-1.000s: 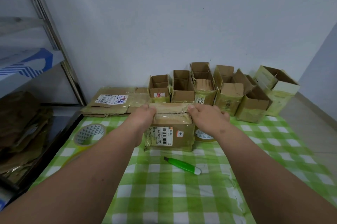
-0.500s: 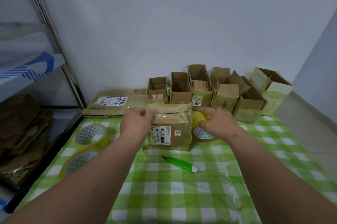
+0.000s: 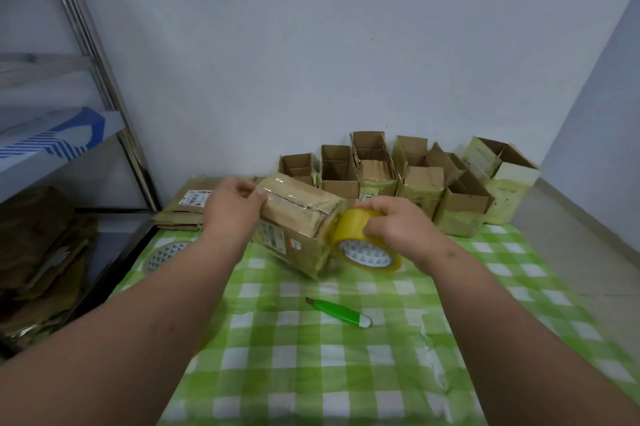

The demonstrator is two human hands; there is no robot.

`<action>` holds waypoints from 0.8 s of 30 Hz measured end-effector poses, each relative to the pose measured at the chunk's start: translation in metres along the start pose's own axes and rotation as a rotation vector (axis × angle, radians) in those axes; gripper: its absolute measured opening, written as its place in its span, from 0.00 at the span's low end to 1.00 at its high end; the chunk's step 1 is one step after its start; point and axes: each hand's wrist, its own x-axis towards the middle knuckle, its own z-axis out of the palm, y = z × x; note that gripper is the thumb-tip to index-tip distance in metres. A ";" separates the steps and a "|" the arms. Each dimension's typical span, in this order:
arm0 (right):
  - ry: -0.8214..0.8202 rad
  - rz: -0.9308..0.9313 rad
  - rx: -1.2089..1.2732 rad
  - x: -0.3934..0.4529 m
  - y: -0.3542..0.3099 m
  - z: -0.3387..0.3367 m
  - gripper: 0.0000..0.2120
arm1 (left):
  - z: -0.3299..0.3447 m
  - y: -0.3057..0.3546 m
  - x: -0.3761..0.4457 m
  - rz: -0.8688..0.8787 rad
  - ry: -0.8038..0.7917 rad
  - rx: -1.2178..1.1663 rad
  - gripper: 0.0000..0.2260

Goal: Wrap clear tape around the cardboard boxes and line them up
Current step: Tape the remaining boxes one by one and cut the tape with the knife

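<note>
A closed cardboard box (image 3: pixel 294 217) with a white label is tilted, its left end raised off the green checked tablecloth (image 3: pixel 311 356). My left hand (image 3: pixel 232 207) grips the box's upper left end. My right hand (image 3: pixel 398 228) holds a yellowish roll of clear tape (image 3: pixel 360 242) pressed against the box's right end. A row of several open cardboard boxes (image 3: pixel 415 183) stands along the wall behind.
A green utility knife (image 3: pixel 337 312) lies on the cloth in front of the box. Another tape roll (image 3: pixel 166 254) lies at the left, partly behind my left forearm. Flattened cardboard (image 3: pixel 187 207) is stacked at the back left, beside a metal shelf (image 3: pixel 104 79).
My right hand picked up the tape roll from behind the box and brought it to the box's right end. My left hand tilted the box up.
</note>
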 end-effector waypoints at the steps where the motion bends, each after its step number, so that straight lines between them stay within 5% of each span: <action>1: -0.003 -0.005 0.049 -0.002 -0.003 0.001 0.19 | -0.002 0.001 0.003 0.012 -0.014 0.014 0.04; 6: -0.034 0.035 0.307 -0.011 -0.010 0.021 0.14 | -0.013 -0.006 0.003 -0.056 -0.227 0.291 0.32; 11: -0.026 0.094 0.496 -0.020 -0.010 0.050 0.14 | -0.022 -0.009 -0.010 -0.013 -0.489 0.022 0.42; 17: -0.071 0.093 0.717 -0.040 -0.001 0.083 0.19 | -0.031 -0.021 -0.018 0.227 -0.380 0.285 0.17; 24: -0.054 0.040 0.768 -0.066 0.005 0.112 0.28 | -0.034 -0.033 -0.034 0.314 -0.391 0.407 0.21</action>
